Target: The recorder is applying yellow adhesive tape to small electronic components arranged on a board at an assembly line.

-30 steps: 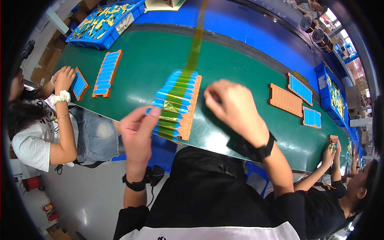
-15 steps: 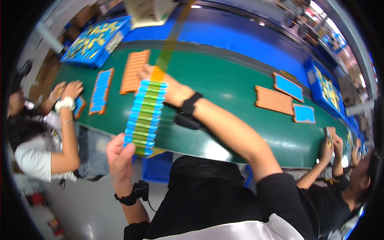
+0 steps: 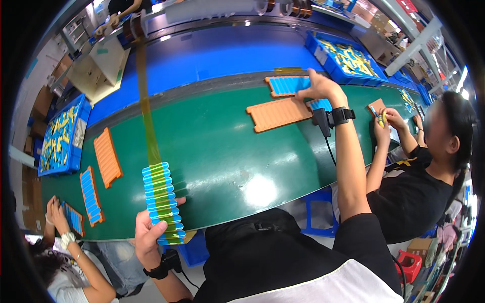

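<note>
My left hand (image 3: 147, 233) grips the lower end of a taped row of blue pieces (image 3: 153, 188), thumb on top and fingers underneath. These narrow, round-ended blue pieces lie side by side, with a translucent yellow-brown tape (image 3: 146, 108) down their middle. The tape runs on, taut, from the row's far end to a roll (image 3: 134, 29) beyond the table. Farther right, my right hand (image 3: 324, 90) hovers with thumb and fingers spread over an orange grooved tray filled with blue pieces (image 3: 285, 86). Partly behind my right wrist is a smaller blue-filled tray (image 3: 320, 104).
A bare orange tray (image 3: 279, 115) lies near my right hand; another (image 3: 107, 157) and a blue-filled one (image 3: 91, 196) lie left on the green table (image 3: 212, 151). Blue bins (image 3: 77, 146) (image 3: 348, 81) hold yellow-and-blue pieces. Co-workers sit on both sides, their hands busy.
My right hand has left the taped row's far end and swung right to the filled trays. My left hand still holds the row, now lower in view. The view has turned right.
</note>
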`<state>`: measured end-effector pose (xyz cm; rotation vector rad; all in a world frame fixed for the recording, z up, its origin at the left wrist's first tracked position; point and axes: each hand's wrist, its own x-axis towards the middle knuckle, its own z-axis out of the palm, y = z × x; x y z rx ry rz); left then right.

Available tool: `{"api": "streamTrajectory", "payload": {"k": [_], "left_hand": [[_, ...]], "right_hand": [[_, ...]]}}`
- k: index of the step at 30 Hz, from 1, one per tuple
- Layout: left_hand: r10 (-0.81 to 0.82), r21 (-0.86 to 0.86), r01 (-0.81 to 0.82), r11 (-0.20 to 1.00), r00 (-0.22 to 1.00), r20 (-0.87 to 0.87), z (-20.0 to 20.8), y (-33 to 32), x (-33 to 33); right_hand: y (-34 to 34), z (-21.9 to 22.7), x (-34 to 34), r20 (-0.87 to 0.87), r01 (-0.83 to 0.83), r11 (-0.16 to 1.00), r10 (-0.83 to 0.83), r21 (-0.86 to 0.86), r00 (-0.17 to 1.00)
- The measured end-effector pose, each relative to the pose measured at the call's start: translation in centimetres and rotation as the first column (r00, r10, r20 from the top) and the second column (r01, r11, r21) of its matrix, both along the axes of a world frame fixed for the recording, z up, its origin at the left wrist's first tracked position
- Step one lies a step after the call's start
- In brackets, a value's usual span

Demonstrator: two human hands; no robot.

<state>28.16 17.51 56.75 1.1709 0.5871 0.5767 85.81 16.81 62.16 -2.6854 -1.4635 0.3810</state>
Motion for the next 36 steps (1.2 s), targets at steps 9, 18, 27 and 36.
{"api": "streamTrajectory", "payload": {"k": [9,18,27,36], "left_hand": [[0.25,0.193,-0.254,0.948,0.967,0.044,-5.4,0.2,-1.9],[0.287,0.137,-0.289,0.947,0.957,0.031,-3.9,0.7,-0.2],[0.271,-0.056,-0.266,0.962,0.955,0.119,-2.4,1.2,0.8],[0.29,0.039,-0.29,0.956,0.957,0.008,2.5,6.6,2.9]], "right_hand": [[3.1,-1.5,-3.0,-0.151,0.113,0.99,-0.124,-0.08,0.981],[5.8,-1.6,-7.2,-0.095,-0.038,0.997,0.031,-0.066,0.995],[10.6,-3.7,-14.2,-0.102,-0.496,0.821,0.54,0.283,0.835],[10.8,-5.3,-25.6,-0.236,-0.732,0.487,0.873,0.476,0.427]]}}
